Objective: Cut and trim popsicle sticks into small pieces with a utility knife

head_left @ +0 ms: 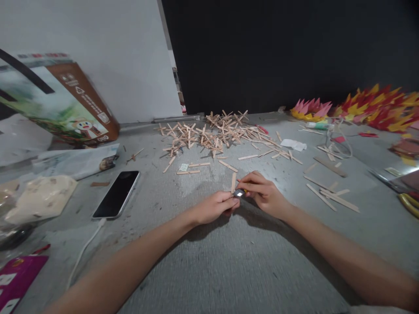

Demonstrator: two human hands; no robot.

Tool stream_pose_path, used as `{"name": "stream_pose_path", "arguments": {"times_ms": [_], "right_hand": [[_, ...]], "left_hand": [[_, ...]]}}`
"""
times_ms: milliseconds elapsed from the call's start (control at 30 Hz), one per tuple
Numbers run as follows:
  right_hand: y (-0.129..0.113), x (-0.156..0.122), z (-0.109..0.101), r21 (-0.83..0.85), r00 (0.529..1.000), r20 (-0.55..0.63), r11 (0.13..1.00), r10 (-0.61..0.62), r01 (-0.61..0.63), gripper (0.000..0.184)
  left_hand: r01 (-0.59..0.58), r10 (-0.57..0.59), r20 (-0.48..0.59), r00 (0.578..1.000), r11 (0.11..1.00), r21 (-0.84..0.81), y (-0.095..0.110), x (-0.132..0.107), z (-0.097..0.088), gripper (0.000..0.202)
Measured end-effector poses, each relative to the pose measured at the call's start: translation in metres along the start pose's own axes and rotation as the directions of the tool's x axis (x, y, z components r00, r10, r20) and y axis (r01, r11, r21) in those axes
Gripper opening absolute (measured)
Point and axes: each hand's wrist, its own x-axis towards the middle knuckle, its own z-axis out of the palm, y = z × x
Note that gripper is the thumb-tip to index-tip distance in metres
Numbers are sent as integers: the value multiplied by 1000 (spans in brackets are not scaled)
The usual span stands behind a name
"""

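My left hand (218, 206) is closed in a pinch on a wooden craft stick (233, 183), which points up and away from me. My right hand (264, 194) is closed on a small tool (239, 192) with a shiny metal end and a bit of yellow; its exact kind is unclear. The metal end lies against the lower part of the stick, close to the left thumb. Both hands are low over the grey table, nearly touching. Ahead of them sits a heap of crossed craft sticks (203, 135), with several loose craft sticks (228, 166) nearer.
A phone (116, 194) with a white cable lies left, near plastic packets (42, 198) and a printed bag (81, 104). On the right are loose sticks (340, 198), yellow-handled scissors (409, 205) and red-and-yellow paper crowns (376, 109). A black panel (288, 52) stands behind.
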Motion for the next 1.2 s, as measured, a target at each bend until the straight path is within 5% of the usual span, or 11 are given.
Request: {"name": "stream_pose_path", "arguments": {"times_ms": [333, 533, 933, 1200], "right_hand": [[-2, 6, 3, 29, 1000, 13, 999, 25, -25, 34], [11, 21, -11, -5, 986, 111, 992, -127, 129, 36], [46, 23, -18, 201, 974, 73, 960, -212, 194, 37], [40, 18, -18, 288, 964, 124, 938, -237, 194, 41]], "left_hand": [[-59, 58, -64, 996, 998, -23, -5, 4, -2, 41], [-70, 70, -51, 996, 998, 4, -3, 1, -1, 44], [-57, 52, -95, 994, 997, -44, 6, 19, 15, 45], [-25, 24, -75, 997, 1000, -8, 3, 11, 27, 46]]}}
